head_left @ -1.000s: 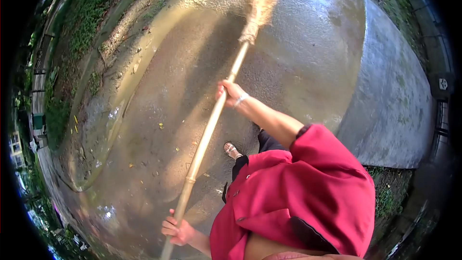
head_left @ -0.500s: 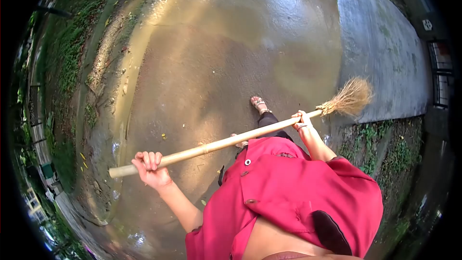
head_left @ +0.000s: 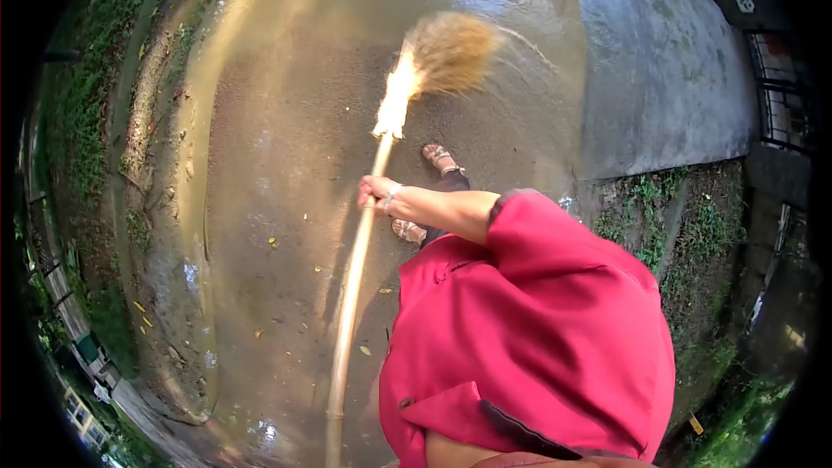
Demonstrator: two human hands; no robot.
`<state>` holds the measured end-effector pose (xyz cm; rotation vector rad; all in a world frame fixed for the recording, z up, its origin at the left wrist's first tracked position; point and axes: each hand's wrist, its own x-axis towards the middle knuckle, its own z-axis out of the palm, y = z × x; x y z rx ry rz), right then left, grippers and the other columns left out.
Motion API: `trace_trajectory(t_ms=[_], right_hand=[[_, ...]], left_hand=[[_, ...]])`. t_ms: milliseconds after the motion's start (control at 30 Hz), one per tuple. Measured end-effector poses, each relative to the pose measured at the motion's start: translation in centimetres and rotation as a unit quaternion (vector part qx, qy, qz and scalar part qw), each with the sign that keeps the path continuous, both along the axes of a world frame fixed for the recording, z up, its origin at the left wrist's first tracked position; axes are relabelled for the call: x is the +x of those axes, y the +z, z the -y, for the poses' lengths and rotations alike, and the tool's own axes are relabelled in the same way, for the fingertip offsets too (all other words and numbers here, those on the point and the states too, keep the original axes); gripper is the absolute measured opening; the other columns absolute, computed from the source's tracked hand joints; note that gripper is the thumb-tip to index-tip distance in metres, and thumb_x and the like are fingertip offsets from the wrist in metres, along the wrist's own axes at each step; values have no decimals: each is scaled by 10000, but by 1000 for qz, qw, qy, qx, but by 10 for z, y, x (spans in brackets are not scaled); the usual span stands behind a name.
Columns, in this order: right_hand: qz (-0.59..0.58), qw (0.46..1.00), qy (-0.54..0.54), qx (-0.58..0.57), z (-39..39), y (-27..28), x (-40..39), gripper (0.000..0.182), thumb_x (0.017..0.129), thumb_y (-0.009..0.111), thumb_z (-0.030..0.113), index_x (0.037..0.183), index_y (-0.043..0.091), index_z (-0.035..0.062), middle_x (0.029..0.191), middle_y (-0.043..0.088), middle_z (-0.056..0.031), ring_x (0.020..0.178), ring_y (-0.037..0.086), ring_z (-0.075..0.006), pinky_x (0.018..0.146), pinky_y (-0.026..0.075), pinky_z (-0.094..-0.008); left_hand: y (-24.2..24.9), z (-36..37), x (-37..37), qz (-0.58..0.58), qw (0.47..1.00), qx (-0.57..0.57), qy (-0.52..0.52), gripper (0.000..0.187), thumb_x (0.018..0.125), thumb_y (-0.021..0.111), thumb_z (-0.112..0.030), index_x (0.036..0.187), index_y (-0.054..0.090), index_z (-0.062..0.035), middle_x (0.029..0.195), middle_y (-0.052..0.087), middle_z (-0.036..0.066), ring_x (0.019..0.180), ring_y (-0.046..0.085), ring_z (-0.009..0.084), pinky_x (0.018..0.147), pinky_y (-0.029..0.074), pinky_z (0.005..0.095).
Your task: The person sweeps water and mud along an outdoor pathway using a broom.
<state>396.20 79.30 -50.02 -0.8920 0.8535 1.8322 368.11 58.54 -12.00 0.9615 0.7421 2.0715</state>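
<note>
My right hand (head_left: 377, 194) is closed round the bamboo handle of a broom (head_left: 350, 303), a little below its head. The handle slants up from the bottom edge of the view. At the top, the bristles (head_left: 455, 52) fan out to the right over wet ground, blurred by motion. Bright sun lights the neck where the bristles are bound. The handle's lower end runs out of the frame, and my left hand does not show. My red shirt (head_left: 555, 321) fills the lower right.
Sandalled feet (head_left: 440, 158) stand on the muddy wet pavement (head_left: 260, 251). A grey concrete slab (head_left: 667, 69) lies at the upper right, with a weedy bank (head_left: 650, 217) below it. Along the left run a kerb and a grassy strip (head_left: 91, 121). Several yellow leaves lie scattered.
The broom has swung from the right across to the left, its head now up and its handle steep. My right hand moved left with it; my left hand has left the view.
</note>
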Motion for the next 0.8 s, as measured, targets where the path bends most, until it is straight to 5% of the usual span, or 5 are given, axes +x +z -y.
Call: trace_trajectory(t_ms=[267, 400, 567, 733, 800], right_hand=[[-88, 985, -80, 121, -55, 82, -2, 185, 786, 492, 60, 636, 383, 59, 500, 381, 11, 431, 385, -99, 428, 391, -253], [9, 986, -126, 105, -21, 115, 1, 96, 769, 522, 36, 726, 438, 23, 540, 416, -24, 486, 446, -137, 470, 441, -303], [102, 967, -234, 21, 50, 72, 75, 112, 763, 519, 66, 712, 433, 16, 547, 461, -81, 487, 492, -207, 453, 465, -342], [227, 895, -379, -53, 115, 15, 195, 178, 759, 544, 150, 739, 468, -10, 617, 501, -151, 556, 545, -300, 545, 501, -463], [178, 897, -397, -76, 126, 10, 210, 425, 769, 539, 312, 982, 402, -29, 750, 540, -261, 602, 560, -342, 523, 481, -504]], left_hand=[[-31, -34, -5, -71, 997, -7, -41, 172, 789, 482, -141, 681, 357, -92, 496, 363, 3, 436, 376, 122, 492, 332, 292], [-13, -68, -60, -12, 999, -2, -38, 183, 793, 461, -107, 651, 347, -93, 487, 316, -11, 426, 330, 100, 488, 308, 264], [-48, -155, -82, 81, 988, -43, -126, 212, 799, 435, -65, 613, 335, -95, 475, 258, -28, 415, 273, 73, 483, 279, 229], [-126, -216, 100, 136, 932, -210, -264, 172, 803, 444, -72, 639, 397, -87, 541, 279, -25, 499, 284, 82, 512, 266, 240], [-152, -208, 169, 120, 904, -249, -325, 146, 797, 528, -189, 689, 469, -109, 551, 320, 13, 519, 336, 115, 567, 302, 269]])
